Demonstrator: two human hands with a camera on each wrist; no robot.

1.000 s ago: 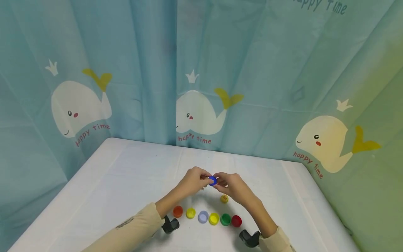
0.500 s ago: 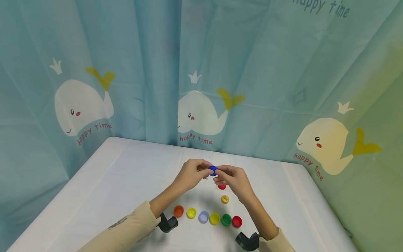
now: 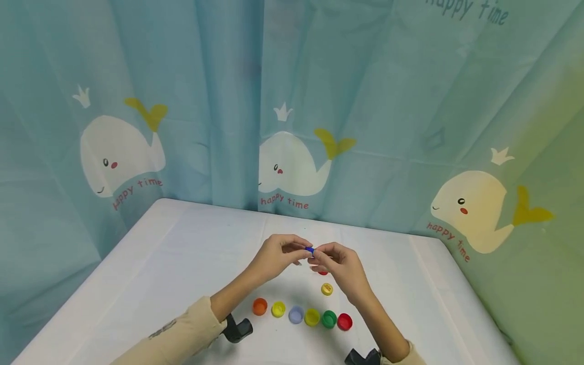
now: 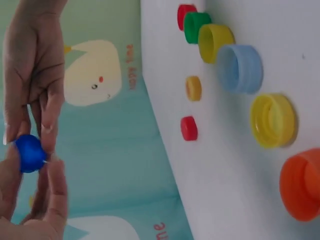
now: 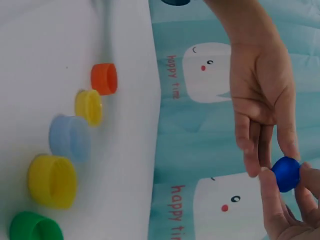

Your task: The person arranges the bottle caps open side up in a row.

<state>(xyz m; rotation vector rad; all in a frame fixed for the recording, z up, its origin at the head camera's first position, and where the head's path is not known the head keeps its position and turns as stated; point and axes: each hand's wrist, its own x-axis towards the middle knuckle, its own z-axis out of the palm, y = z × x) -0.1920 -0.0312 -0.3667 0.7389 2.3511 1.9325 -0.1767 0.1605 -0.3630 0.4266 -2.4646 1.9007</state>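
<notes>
Held a blue cap (image 4: 31,154) up off the desk (image 3: 196,248), right where the two hands met. Had the left hand (image 3: 277,256) nearly closed, pinching the cap's left edge between thumb and fingertips. Had the right hand (image 3: 344,266) nearly closed as well, gripping the same cap from its right. Had a small red cap (image 4: 189,128) on the desk below the right hand, partly hidden by it in the head view, and a gold cap (image 3: 326,289) a little closer to the body than that hand. Had a row of six more, hollow side up, nearer the body than both hands: from the left hand's side toward the right's, an orange cap (image 3: 260,306), a yellow cap (image 3: 278,309), a pale blue cap (image 3: 296,315), a second yellow cap (image 3: 312,317), a green cap (image 3: 329,319) and, just beside it, a red cap (image 3: 344,322). Wore beige sleeves (image 3: 178,332) behind both hands, with a black mount (image 3: 238,330) at each wrist. Faced a blue-green curtain (image 3: 228,101) beyond the hands, printed with white whales (image 3: 128,147) and "happy time" lettering (image 3: 285,202)
</notes>
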